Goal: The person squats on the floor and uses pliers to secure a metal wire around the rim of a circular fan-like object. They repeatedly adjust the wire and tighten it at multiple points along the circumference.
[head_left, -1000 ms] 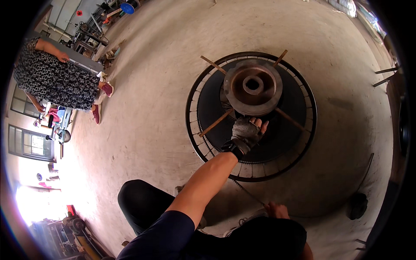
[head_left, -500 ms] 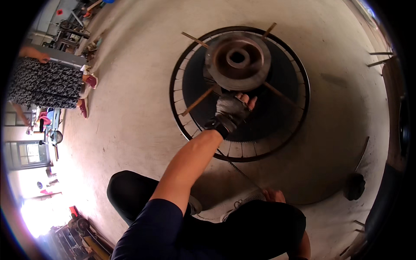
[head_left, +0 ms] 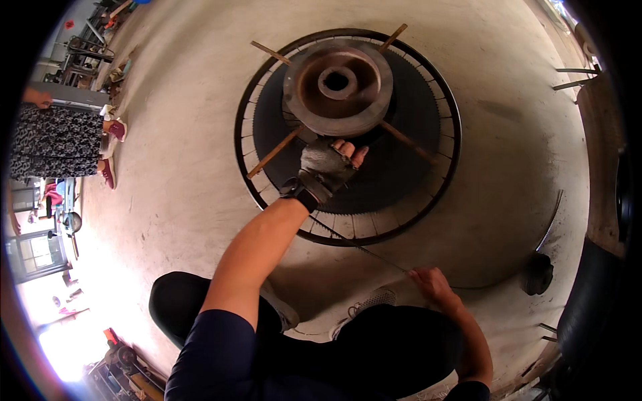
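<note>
A rusty metal pulley wheel (head_left: 366, 80) lies on a large black disc-like coil (head_left: 418, 170) with a finely toothed edge. Around the coil runs a spoked wheel rim (head_left: 457, 137), flat on the floor. My left hand (head_left: 328, 164), in a grey fingerless glove, is at the pulley's near side over the coil; its fingers are curled, and what they grip is hidden. From the rim a thin toothed metal strip (head_left: 358, 245) stretches to my bare right hand (head_left: 433, 284), which pinches it beside my right knee. Beyond that hand the strip continues rightward along the floor.
Rusty bars (head_left: 275, 152) stick out from beneath the pulley. A dark round lump (head_left: 537, 274) sits at right on the concrete floor (head_left: 180, 167). Another person in a patterned skirt (head_left: 57, 140) stands far left. A black padded seat (head_left: 588, 307) is at right.
The view has shifted, so the wheel appears further left. My right hand has come out from behind my knee, still on the strip. My left hand keeps its place by the pulley.
</note>
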